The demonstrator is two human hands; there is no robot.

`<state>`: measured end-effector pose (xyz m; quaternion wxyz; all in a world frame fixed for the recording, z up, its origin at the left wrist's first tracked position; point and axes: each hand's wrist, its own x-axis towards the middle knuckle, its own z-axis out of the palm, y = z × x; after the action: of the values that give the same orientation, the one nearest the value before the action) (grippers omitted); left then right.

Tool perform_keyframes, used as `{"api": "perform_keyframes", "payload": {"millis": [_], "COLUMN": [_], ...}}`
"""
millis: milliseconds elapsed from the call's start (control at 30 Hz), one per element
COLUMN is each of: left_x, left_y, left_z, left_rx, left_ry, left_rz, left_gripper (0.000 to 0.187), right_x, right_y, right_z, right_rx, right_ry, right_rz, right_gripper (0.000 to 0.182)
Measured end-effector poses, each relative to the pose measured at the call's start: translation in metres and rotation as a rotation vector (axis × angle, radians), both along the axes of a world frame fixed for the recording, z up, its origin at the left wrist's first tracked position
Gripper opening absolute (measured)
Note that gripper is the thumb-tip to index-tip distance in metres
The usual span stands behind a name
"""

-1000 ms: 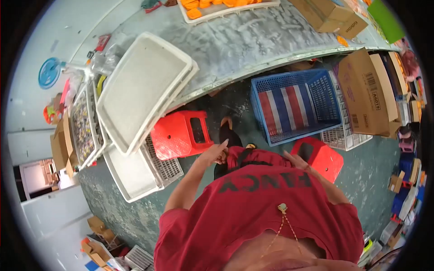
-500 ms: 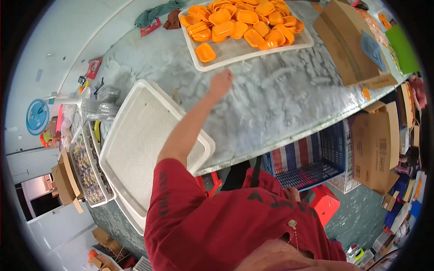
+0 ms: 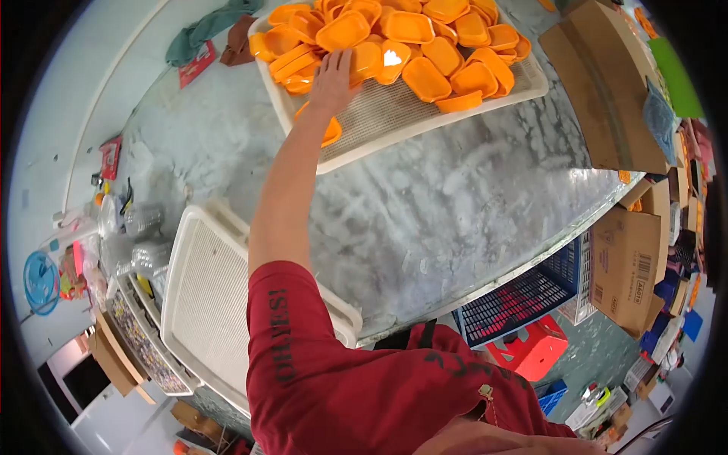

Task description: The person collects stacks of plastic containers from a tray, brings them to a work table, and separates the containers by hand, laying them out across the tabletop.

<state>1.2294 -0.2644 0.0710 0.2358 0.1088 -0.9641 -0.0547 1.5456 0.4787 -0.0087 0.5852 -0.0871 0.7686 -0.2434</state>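
Observation:
My left hand (image 3: 331,85) reaches over the left part of a white mesh tray (image 3: 364,144), palm down with the fingers stretched forward. Its fingertips are at the near edge of a heap of shallow orange plastic dishes (image 3: 409,28). One single orange dish (image 3: 332,133) lies apart from the heap, partly hidden under my wrist. Nothing shows gripped in the hand. My right hand is out of view.
An empty white mesh tray (image 3: 205,280) overhangs the table's near left edge. Clear plastic containers (image 3: 144,254) stand beyond it. A cardboard box (image 3: 599,83) is on the right. Below the edge are a blue crate (image 3: 523,299) and red stool (image 3: 535,349).
My left hand has moved forward from the bare tabletop to over the tray of orange dishes. The view has shifted, and my right hand, partly visible near my waist before, is gone from sight.

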Motion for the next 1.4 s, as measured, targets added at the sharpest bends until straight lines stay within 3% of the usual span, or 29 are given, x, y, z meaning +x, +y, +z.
{"api": "perform_keyframes", "payload": {"millis": [100,233,300,333,400,533,600,733,800,833,867,900,1000,1033,1067,1100,1133,1200,1300,1367,1400], "left_x": [-0.012,-0.007,-0.004,-0.008,-0.022,-0.047,-0.055,-0.049,-0.046,-0.043,-0.037,-0.031,-0.003,0.004,0.012,0.024,0.028,0.038,0.034,0.005,-0.015], "left_y": [0.003,0.003,0.004,-0.005,-0.032,-0.046,-0.045,-0.035,-0.035,-0.036,-0.037,-0.037,0.014,0.038,0.065,0.098,0.125,0.166,0.186,0.143,0.12], "left_z": [-0.003,0.006,0.023,0.023,0.015,0.003,0.001,0.01,0.005,0.004,0.002,0.004,0.052,0.054,0.055,0.082,0.066,0.085,0.092,0.096,0.125], "left_rx": [0.088,0.228,0.404,0.397,-0.031,-0.138,0.397,0.519,0.629,0.626,0.805,0.981,1.114,1.19,1.266,0.929,1.215,1.131,1.065,1.008,0.944], "left_ry": [0.039,-0.021,-0.169,-0.169,0.215,0.214,-0.042,-0.098,0.149,0.146,0.286,0.427,0.411,0.326,0.24,-0.01,0.035,-0.179,-0.198,-0.215,-0.238], "left_rz": [0.009,-0.016,0.194,0.187,0.003,0.133,0.271,0.221,0.195,0.187,0.147,0.105,0.006,-0.044,-0.094,-0.074,-0.241,-0.353,-0.475,-0.61,-0.423], "left_gripper": [0.066,0.063,0.055,0.055,0.052,0.047,0.052,0.055,0.056,0.056,0.052,0.048,0.04,0.038,0.035,0.035,0.036,0.042,0.036,0.029,0.028], "right_x": [-0.06,-0.083,-0.085,-0.079,-0.059,-0.05,-0.051,-0.056,-0.087,-0.103,-0.122,-0.14,-0.199,-0.218,-0.231,-0.243,-0.255,-0.271,-0.284,-0.29,-0.29], "right_y": [-0.083,-0.105,-0.12,-0.116,-0.099,-0.098,-0.103,-0.108,-0.141,-0.161,-0.184,-0.205,-0.28,-0.307,-0.337,-0.365,-0.389,-0.413,-0.419,-0.405,-0.397], "right_z": [0.079,0.075,0.076,0.067,0.043,0.037,0.044,0.044,0.065,0.073,0.082,0.088,0.118,0.131,0.143,0.155,0.167,0.17,0.162,0.157,0.154], "right_rx": [0.081,-0.047,-0.007,-0.014,-0.176,-0.129,-0.032,-0.055,0.07,0.119,0.166,0.08,-0.24,-0.397,-0.631,-0.86,-0.918,-0.978,-0.993,-0.965,-0.936], "right_ry": [0.022,0.002,-0.053,-0.05,0.027,-0.019,-0.022,0.045,0.144,0.158,0.174,0.247,0.404,0.334,0.247,0.15,0.149,0.145,-0.002,-0.055,-0.109], "right_rz": [0.16,0.377,0.459,0.452,0.345,0.256,0.245,0.389,0.574,0.558,0.545,0.462,0.068,-0.213,-0.502,-0.792,-0.889,-0.987,-1.322,-1.306,-1.297], "right_gripper": [0.034,0.031,0.031,0.031,0.032,0.031,0.029,0.027,0.025,0.026,0.027,0.024,0.026,0.042,0.047,0.052,0.049,0.046,0.033,0.033,0.034]}}
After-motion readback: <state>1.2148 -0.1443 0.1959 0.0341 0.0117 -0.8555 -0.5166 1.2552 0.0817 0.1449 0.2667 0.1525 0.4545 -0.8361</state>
